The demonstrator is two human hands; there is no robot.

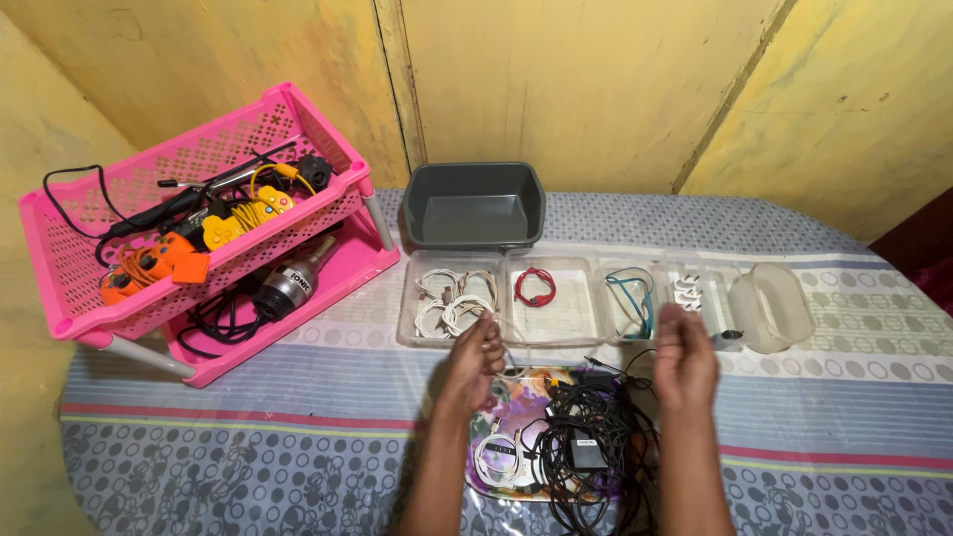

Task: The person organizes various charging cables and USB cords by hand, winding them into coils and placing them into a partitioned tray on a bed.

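left hand (476,349) pinches a thin white cable (508,359) above the floral tray (531,389); right hand (683,359), at 3 o'clock, is spread and empty. coil evenly, keeping slack off the black cable tangle (588,437) at 6 o'clock.

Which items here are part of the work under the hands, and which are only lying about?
In use:
left hand, pinching a thin white cable
right hand, open above the tangled black cables
flowered tray
clear containers holding sorted cables

Lying about:
grey tub
pink rack with game controllers
round clear container
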